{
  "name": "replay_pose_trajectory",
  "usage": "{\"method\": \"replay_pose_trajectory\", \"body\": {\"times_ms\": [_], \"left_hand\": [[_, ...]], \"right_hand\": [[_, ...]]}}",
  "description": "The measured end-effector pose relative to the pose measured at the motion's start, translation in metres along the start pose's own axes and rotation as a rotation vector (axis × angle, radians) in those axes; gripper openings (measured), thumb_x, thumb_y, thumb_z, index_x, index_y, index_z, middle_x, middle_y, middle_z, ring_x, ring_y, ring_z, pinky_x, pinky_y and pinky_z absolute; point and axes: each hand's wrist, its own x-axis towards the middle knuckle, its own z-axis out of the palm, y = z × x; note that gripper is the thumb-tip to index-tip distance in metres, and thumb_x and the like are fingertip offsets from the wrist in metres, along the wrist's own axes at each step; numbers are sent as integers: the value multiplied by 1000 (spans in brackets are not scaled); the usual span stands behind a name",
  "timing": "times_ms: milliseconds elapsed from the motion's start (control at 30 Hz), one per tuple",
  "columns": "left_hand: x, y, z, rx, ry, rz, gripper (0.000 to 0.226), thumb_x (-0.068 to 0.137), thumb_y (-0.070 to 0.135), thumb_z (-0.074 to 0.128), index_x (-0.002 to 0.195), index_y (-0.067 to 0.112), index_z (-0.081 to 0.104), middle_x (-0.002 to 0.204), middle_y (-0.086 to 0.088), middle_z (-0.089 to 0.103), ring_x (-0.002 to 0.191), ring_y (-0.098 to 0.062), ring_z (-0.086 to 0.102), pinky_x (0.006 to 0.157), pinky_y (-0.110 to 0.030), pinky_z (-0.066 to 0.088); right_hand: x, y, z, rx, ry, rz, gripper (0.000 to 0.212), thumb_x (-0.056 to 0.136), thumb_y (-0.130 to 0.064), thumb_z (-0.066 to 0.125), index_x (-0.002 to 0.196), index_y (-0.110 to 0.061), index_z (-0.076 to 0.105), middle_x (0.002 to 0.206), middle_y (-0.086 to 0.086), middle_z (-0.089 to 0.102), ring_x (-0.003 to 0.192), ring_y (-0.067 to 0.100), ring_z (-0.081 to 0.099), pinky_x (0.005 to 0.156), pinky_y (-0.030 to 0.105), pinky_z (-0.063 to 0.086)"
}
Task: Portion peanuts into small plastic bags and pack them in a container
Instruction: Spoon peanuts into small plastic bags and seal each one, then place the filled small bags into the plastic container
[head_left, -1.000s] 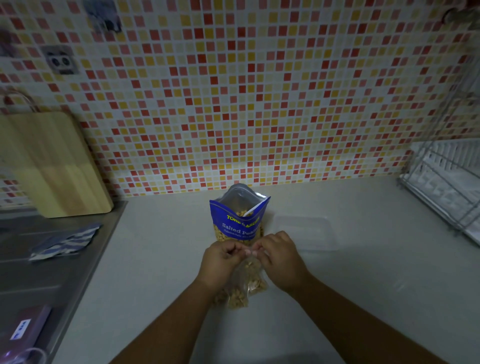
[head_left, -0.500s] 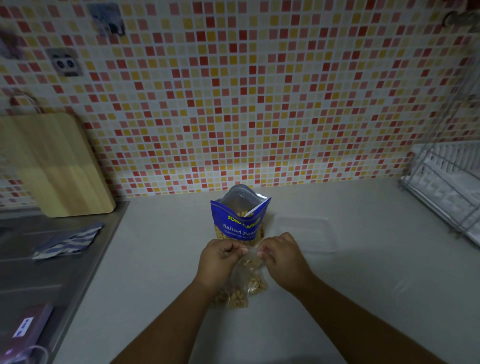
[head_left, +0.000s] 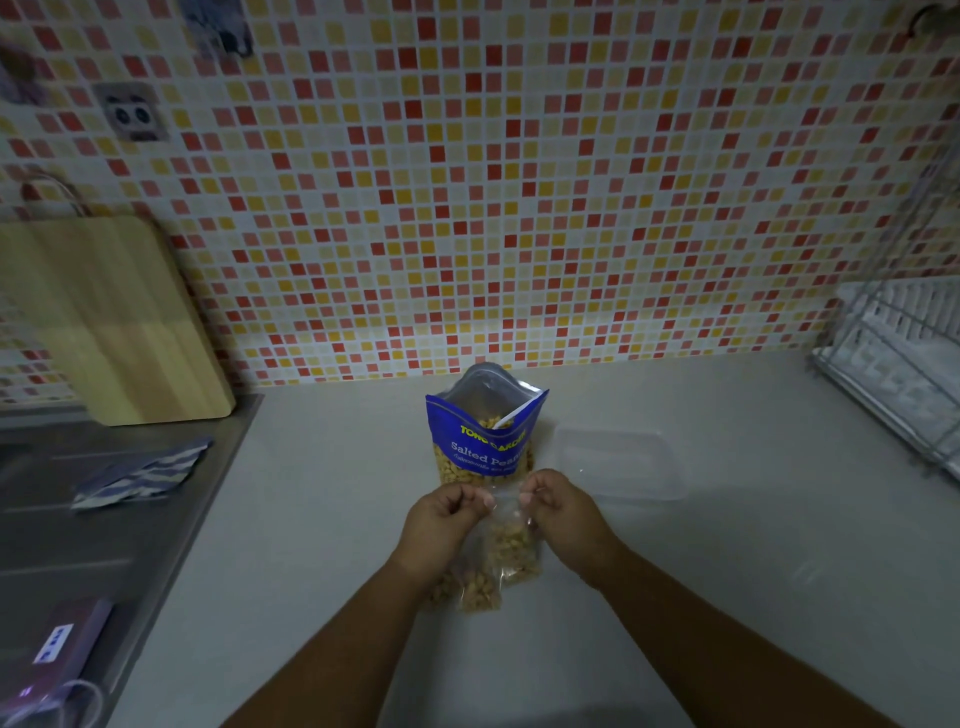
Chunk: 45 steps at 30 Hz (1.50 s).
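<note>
A blue pouch of salted peanuts (head_left: 483, 441) stands open on the counter with a white spoon handle (head_left: 511, 413) sticking out of it. Just in front of it, my left hand (head_left: 441, 525) and my right hand (head_left: 563, 512) pinch the top edge of a small clear plastic bag (head_left: 511, 545) holding peanuts. Another filled small bag (head_left: 475, 590) lies on the counter below it, partly under my left wrist. A clear plastic container (head_left: 618, 462) sits to the right of the pouch.
A wooden cutting board (head_left: 104, 322) leans on the tiled wall at the left, above a steel sink drainboard (head_left: 62, 530) with a striped cloth (head_left: 140, 473). A dish rack (head_left: 904, 364) stands at the far right. A small purple box (head_left: 67, 639) lies bottom left.
My hands have drawn slightly apart along the small bag's top edge. The pouch and container have not moved.
</note>
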Motion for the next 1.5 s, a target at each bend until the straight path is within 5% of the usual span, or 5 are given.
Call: {"method": "replay_pose_trajectory", "body": {"times_ms": [100, 233, 633, 1033, 1500], "left_hand": [[-1, -4, -5, 58, 60, -58, 10, 85, 23, 66, 92, 16, 70, 94, -2, 70, 92, -16, 64, 81, -27, 50], [9, -28, -25, 894, 96, -119, 44, 84, 54, 46, 122, 34, 55, 130, 8, 55, 122, -20, 48, 102, -37, 35], [2, -53, -21, 742, 125, -342, 52, 81, 44, 55, 130, 31, 45, 130, -13, 46, 120, -36, 47, 102, -39, 38], [23, 40, 71, 575, -172, 475, 70, 72, 35, 66, 136, 25, 40, 138, 2, 42, 127, -14, 36, 107, -26, 30], [107, 0, 116, 935, -440, -32, 134, 65, 32, 83, 143, 29, -26, 153, -4, -33, 144, -30, -19, 119, -48, 8]], "right_hand": [[5, 5, 7, -85, 0, 118, 24, 82, -3, 49, 69, -23, 52, 69, 2, 59, 68, 20, 55, 76, 43, 53], [7, 15, 17, -352, -20, 141, 15, 87, -9, 53, 101, -10, 59, 98, 15, 65, 95, 28, 61, 86, 32, 47], [-5, 25, 31, -378, -50, 263, 41, 83, -15, 59, 123, -8, 50, 119, 14, 62, 110, 28, 59, 93, 28, 45], [24, 23, -37, -641, 267, -190, 64, 67, -42, 52, 117, -3, 60, 108, 16, 65, 96, 35, 64, 90, 41, 48], [95, 47, -132, -1178, -330, -23, 126, 59, -66, 72, 150, -27, -6, 159, 7, -15, 145, 31, -19, 117, 48, -7]]}}
